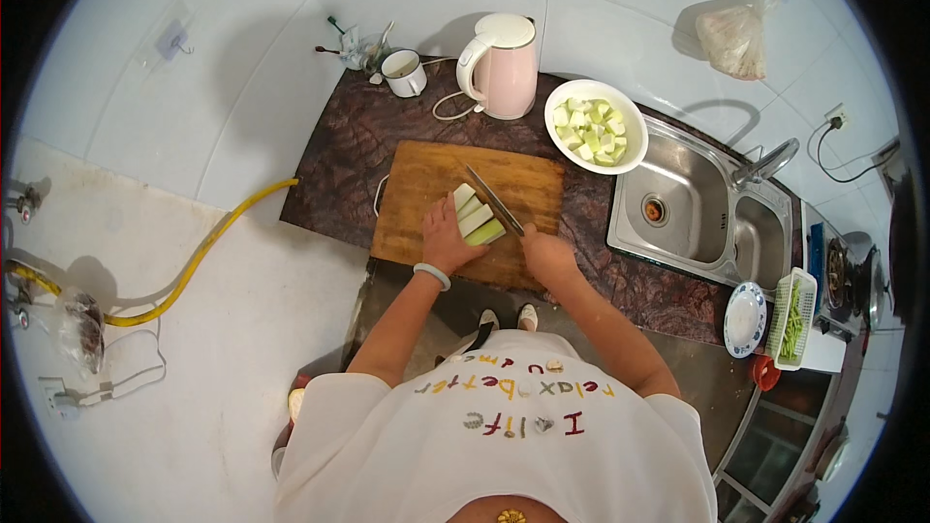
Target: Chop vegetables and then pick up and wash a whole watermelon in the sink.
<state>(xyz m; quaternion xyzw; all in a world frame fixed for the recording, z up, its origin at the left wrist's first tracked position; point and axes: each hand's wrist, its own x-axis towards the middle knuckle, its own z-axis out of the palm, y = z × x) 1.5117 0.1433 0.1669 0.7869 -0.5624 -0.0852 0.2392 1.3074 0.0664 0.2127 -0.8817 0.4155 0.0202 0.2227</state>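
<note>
Several pale green vegetable strips (476, 218) lie side by side on a wooden cutting board (421, 167). My left hand (447, 236) presses on their left ends, a pale bangle around its wrist. In my right hand (546, 254) is the handle of a kitchen knife (495, 201); its blade slants up to the left, just beyond the right ends of the strips. Behind the board to the right, a white bowl (639, 132) holds cut green-white chunks (590, 132) of vegetable.
A pink electric kettle (506, 76) and an enamel mug (404, 74) stand behind the board. To the right are a steel double sink (679, 189), a blue-patterned plate (745, 319), a basket (779, 341) of green beans and a gas stove (835, 276). A yellow hose (200, 254) runs at left.
</note>
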